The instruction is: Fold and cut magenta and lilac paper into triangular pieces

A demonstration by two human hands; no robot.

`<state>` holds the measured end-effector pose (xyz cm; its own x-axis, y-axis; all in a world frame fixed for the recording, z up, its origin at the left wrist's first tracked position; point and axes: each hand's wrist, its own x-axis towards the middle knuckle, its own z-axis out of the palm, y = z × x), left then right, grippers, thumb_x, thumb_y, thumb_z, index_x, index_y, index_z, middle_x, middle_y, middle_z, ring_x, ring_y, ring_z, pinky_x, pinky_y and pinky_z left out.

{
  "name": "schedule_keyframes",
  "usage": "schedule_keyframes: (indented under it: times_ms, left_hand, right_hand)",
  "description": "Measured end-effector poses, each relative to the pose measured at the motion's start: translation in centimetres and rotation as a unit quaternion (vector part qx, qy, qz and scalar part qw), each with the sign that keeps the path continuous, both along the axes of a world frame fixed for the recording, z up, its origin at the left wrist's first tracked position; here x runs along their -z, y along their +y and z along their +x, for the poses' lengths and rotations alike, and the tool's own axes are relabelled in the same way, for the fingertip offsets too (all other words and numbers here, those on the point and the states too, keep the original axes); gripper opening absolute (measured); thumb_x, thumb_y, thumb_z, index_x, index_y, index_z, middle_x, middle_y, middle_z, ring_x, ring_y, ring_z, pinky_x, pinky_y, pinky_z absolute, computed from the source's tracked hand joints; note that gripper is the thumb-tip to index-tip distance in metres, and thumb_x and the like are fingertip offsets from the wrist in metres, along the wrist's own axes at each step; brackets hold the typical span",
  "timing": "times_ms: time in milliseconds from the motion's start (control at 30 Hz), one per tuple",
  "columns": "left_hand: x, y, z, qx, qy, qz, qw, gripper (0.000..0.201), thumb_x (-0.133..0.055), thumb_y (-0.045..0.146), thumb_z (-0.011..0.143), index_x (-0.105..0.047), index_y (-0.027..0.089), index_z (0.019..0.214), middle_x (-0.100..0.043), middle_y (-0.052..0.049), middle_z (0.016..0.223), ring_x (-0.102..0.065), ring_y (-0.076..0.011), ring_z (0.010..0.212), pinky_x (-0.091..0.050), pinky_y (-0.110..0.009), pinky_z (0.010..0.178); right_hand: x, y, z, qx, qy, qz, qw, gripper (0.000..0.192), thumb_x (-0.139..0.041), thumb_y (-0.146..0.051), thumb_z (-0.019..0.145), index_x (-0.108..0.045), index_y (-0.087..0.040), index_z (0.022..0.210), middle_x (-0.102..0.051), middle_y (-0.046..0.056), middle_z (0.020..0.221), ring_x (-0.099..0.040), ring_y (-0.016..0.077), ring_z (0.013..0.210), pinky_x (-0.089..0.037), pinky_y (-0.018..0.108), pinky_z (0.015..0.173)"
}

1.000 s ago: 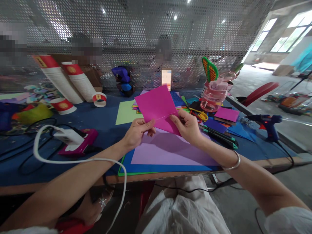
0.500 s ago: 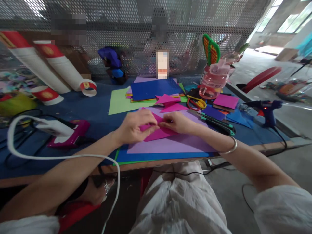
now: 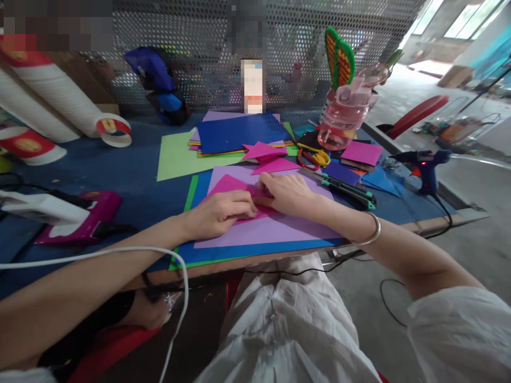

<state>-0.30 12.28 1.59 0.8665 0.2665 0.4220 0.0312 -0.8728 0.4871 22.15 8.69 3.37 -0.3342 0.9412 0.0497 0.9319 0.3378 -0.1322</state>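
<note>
A magenta sheet of paper (image 3: 225, 185) lies on a lilac sheet (image 3: 215, 237) at the table's front edge, partly covered by both hands. My left hand (image 3: 221, 213) presses on its near side with fingers bent and closed at the paper. My right hand (image 3: 289, 194) meets it from the right, thumb and fingertips closed on the same paper near the left fingertips. Just beyond the hands lie magenta star-shaped paper pieces (image 3: 265, 151). A green-and-black utility knife (image 3: 347, 191) rests to the right of my right hand.
A blue stack of sheets (image 3: 239, 133) lies behind. To the right are scissors (image 3: 319, 158), a pink bottle (image 3: 343, 119) and a glue gun (image 3: 427, 165) with its cord. A magenta power strip (image 3: 83, 213) stands left, and a white cable (image 3: 120, 251) crosses above my left forearm. Paper cups (image 3: 114, 130) lie back left.
The paper was lifted and pinched between both hands; now it lies lower and flatter, with my hands pressed down on it. The view has shifted slightly, moving the table items left.
</note>
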Motion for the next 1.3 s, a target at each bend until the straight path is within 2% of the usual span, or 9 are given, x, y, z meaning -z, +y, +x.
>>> schedule_keyframes:
  times_ms: [133,233,467,633,833,967,1100,1200,1300]
  left_hand:
    - [0.3,-0.1,0.0,-0.009,0.011,0.014,1.0,0.03,-0.049,0.008,0.097,-0.076,0.022,0.096,-0.075,-0.008,0.1,-0.072,-0.0193,0.096,-0.059,-0.03,0.089]
    - [0.5,-0.2,-0.1,-0.014,0.024,0.03,0.999,0.028,-0.047,0.01,0.1,-0.073,0.021,0.097,-0.074,-0.009,0.111,-0.07,-0.02,0.107,-0.057,-0.031,0.097]
    - [0.4,0.1,-0.6,-0.062,0.087,0.058,0.993,0.019,-0.05,0.023,0.105,-0.067,0.018,0.114,-0.069,-0.014,0.134,-0.066,-0.0243,0.126,-0.054,-0.039,0.111]
    - [0.3,0.5,-1.1,-0.085,0.15,0.084,0.981,0.034,-0.05,0.032,0.106,-0.063,0.015,0.132,-0.063,-0.018,0.15,-0.056,-0.0314,0.144,-0.046,-0.051,0.121]
    - [0.4,0.7,-0.8,-0.102,0.188,0.085,0.973,0.036,-0.049,0.037,0.107,-0.065,0.019,0.133,-0.066,-0.015,0.149,-0.054,-0.0324,0.146,-0.043,-0.055,0.122]
    - [0.1,0.6,-0.7,-0.09,0.179,0.054,0.978,0.037,-0.048,0.034,0.105,-0.062,0.016,0.135,-0.064,-0.017,0.149,-0.057,-0.0336,0.142,-0.044,-0.056,0.119]
    - [-0.4,0.5,-0.7,-0.073,0.174,0.025,0.982,0.039,-0.046,0.032,0.104,-0.059,0.016,0.137,-0.061,-0.017,0.152,-0.054,-0.0327,0.144,-0.042,-0.055,0.121]
    - [-0.7,0.5,-0.8,-0.068,0.185,0.021,0.98,0.039,-0.048,0.032,0.102,-0.059,0.016,0.135,-0.063,-0.017,0.148,-0.056,-0.0331,0.14,-0.043,-0.056,0.119]
    - [-0.6,0.5,-0.8,-0.058,0.183,0.03,0.981,0.035,-0.048,0.032,0.101,-0.062,0.016,0.13,-0.066,-0.016,0.14,-0.06,-0.0309,0.134,-0.047,-0.052,0.117]
  right_hand:
    - [0.4,-0.1,0.2,0.036,0.015,0.006,0.999,0.044,-0.062,-0.053,0.102,-0.058,-0.018,0.128,-0.075,0.014,0.126,-0.072,0.0296,0.099,-0.03,0.033,0.063]
    - [0.4,-0.1,0.1,0.044,0.002,-0.006,0.999,0.04,-0.057,-0.051,0.105,-0.056,-0.019,0.129,-0.074,0.013,0.13,-0.073,0.0308,0.104,-0.032,0.033,0.063]
    - [-0.3,-0.4,-0.7,0.066,-0.044,-0.014,0.997,0.034,-0.043,-0.041,0.11,-0.055,-0.019,0.133,-0.074,0.014,0.129,-0.074,0.0325,0.105,-0.042,0.035,0.069]
    - [-0.1,-0.5,-0.5,0.066,-0.035,-0.009,0.997,0.031,-0.037,-0.033,0.111,-0.056,-0.02,0.132,-0.074,0.012,0.13,-0.075,0.0298,0.104,-0.042,0.034,0.068]
    - [-0.5,-1.9,-0.1,0.08,0.009,0.03,0.996,0.025,-0.047,-0.028,0.105,-0.064,-0.022,0.123,-0.076,0.008,0.124,-0.072,0.0255,0.106,-0.037,0.032,0.066]
    - [-2.1,-2.8,-0.9,0.082,0.044,-0.065,0.994,0.016,-0.064,-0.035,0.096,-0.072,-0.025,0.105,-0.079,0.002,0.098,-0.071,0.0221,0.089,-0.034,0.03,0.063]
    - [-3.5,-2.0,-2.0,0.013,0.05,-0.179,0.982,0.016,-0.07,-0.036,0.093,-0.075,-0.021,0.091,-0.077,0.001,0.087,-0.068,0.0175,0.078,-0.037,0.027,0.063]
    - [-4.3,-0.8,-2.5,-0.017,0.048,-0.253,0.966,0.017,-0.07,-0.032,0.092,-0.072,-0.019,0.082,-0.073,0.0,0.072,-0.066,0.015,0.067,-0.041,0.026,0.06]
    - [-4.9,0.1,-2.8,-0.003,0.055,-0.326,0.944,0.024,-0.069,-0.027,0.091,-0.066,-0.019,0.069,-0.066,-0.001,0.06,-0.064,0.0144,0.059,-0.046,0.025,0.058]
